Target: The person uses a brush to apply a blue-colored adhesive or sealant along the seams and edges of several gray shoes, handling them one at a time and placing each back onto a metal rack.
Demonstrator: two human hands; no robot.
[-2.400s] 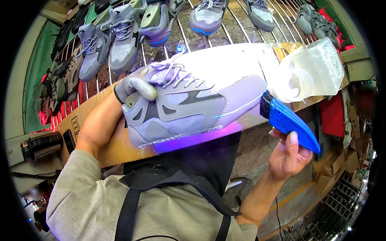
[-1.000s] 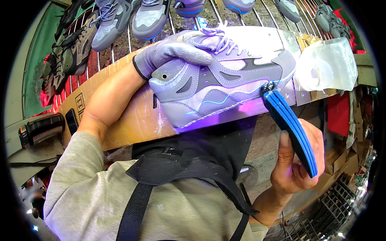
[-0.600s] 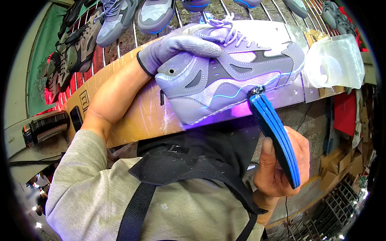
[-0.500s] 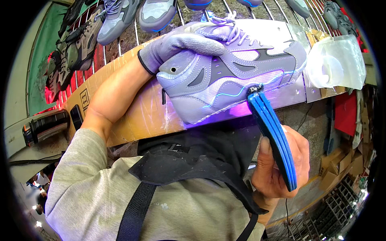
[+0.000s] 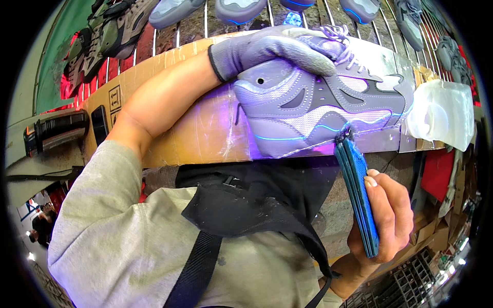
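A grey sneaker upper (image 5: 321, 100) with pale mesh panels, lilac laces and a glowing blue line lies on its side under violet light, toe to the right. Its lower edge shows white stitching and no outsole. My left hand (image 5: 277, 51), in a grey knit glove, is wrapped over the collar and tongue, holding it against the bench. In my bare right hand (image 5: 387, 210) is a brush (image 5: 354, 190) with a thick blue layered handle. Its dark tip meets the sneaker's lower edge near midfoot. The right thumb is hidden behind the handle.
Cardboard and metal sheet cover the bench (image 5: 179, 138). A translucent plastic tub (image 5: 441, 115) stands beyond the toe. Several sneakers (image 5: 239, 11) rest on a wire rack (image 5: 177, 33) along the back. A black cylindrical tool (image 5: 56, 133) and a dark phone-like slab (image 5: 99, 121) lie left.
The whole view has shifted, so bench, tub and sneaker appear further right and lower. The brush handle has turned in my right hand, and its tip sits slightly nearer the heel along the edge.
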